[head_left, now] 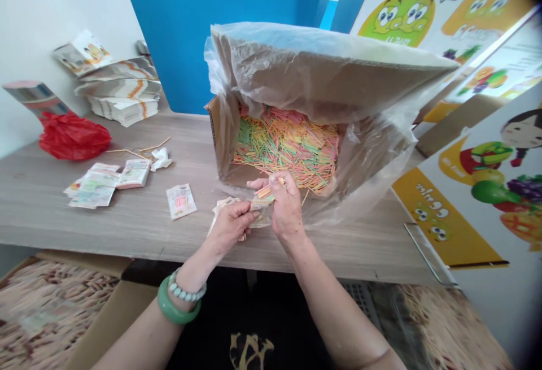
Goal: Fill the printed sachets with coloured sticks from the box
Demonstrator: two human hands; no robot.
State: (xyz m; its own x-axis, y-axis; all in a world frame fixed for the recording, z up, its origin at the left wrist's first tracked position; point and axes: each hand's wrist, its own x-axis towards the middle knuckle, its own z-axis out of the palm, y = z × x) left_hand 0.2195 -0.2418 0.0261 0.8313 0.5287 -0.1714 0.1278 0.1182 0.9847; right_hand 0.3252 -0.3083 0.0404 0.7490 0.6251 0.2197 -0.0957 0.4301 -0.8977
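Two bare hands, left hand (231, 223) and right hand (287, 209), centre of frame. Forearms uncovered down to the bottom edge. Left wrist, lower left of centre: thick smooth green ring bangle (175, 309), glossy, stone-like. Just above it, touching: single-strand bracelet of pale round beads (186, 291), whitish-green. Right wrist bare. Bottom centre: black cloth garment (220, 325) with a tan-gold curled motif (249, 353), printed or stitched, can't tell which; cut off by the frame edge.
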